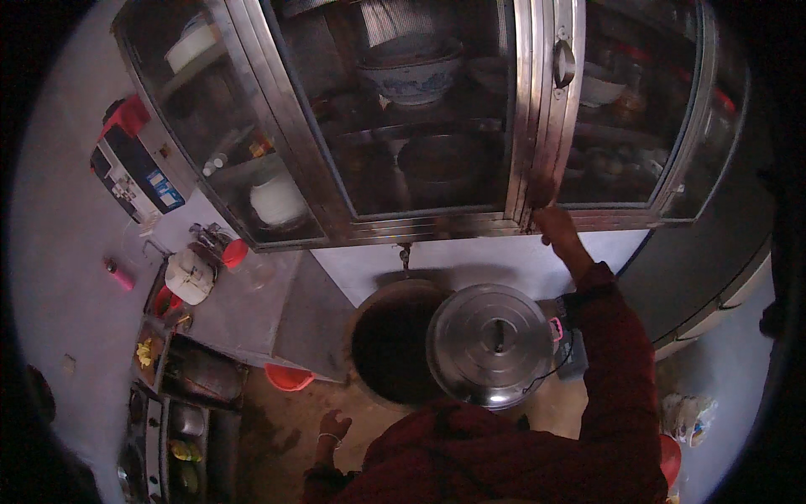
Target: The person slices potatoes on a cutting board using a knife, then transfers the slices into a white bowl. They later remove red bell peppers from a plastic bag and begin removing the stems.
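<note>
My right hand is at the bottom of the metal frame of a glass-fronted cabinet, just below where the sliding doors meet; its fingers are curled, and whether they grip anything is too dark to tell. Above it is a metal door handle. Behind the glass stand a patterned bowl and other dishes. My left hand, with a bracelet at the wrist, hangs low over the floor, fingers apart and holding nothing. Between the hands are a large round vessel with a dark inside and a round metal lid.
A tap sticks out over the round vessel. To the left, a counter bears a white container and a red-lidded jar. An orange basin is beside it. Shelves with vegetables stand lower left.
</note>
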### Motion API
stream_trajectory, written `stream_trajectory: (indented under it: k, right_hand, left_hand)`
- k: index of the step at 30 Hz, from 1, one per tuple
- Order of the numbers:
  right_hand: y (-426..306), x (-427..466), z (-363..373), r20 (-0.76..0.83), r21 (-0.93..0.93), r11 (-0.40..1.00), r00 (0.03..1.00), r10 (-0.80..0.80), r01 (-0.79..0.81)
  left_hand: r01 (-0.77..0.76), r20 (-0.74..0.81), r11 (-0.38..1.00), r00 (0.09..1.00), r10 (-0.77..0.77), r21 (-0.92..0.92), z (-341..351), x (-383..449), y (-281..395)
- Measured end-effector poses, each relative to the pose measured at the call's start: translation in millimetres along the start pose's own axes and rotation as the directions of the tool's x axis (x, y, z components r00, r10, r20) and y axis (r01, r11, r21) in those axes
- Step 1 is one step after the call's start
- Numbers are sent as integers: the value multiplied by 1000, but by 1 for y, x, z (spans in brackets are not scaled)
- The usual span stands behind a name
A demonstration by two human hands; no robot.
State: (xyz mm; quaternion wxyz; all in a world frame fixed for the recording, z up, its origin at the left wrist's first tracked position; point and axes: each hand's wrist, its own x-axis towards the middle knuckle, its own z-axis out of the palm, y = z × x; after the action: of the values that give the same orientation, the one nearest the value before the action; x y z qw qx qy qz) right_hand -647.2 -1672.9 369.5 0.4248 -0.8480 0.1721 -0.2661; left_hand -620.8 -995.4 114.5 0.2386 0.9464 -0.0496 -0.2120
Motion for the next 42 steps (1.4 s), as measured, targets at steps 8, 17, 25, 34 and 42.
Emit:
stream_trajectory:
  k: [8, 17, 25, 34, 42]
  right_hand:
    - [-45, -60, -25, 135, 121, 917, 922, 363, -379]
    - [-15, -256, -109, 57, 437, 728, 824, 564, -528]
    - [54, -324, -65, 24, 775, 548, 881, 473, -315]
    - [-22, -122, -41, -32, 237, 960, 987, 159, -147]
    - [-11, 16, 5, -107, 279, 956, 992, -67, 94]
  left_hand:
    - [-134, -11, 991, 991, 134, 8, 5, 31, 4]
    - [-181, 77, 979, 982, 174, 98, 23, 71, 9]
    - [-335, 125, 942, 936, 329, 33, 8, 90, 43]
    - [-98, 212, 993, 974, 81, 70, -25, 55, 99]
    - [-146, 39, 987, 989, 144, 67, 8, 40, -5]
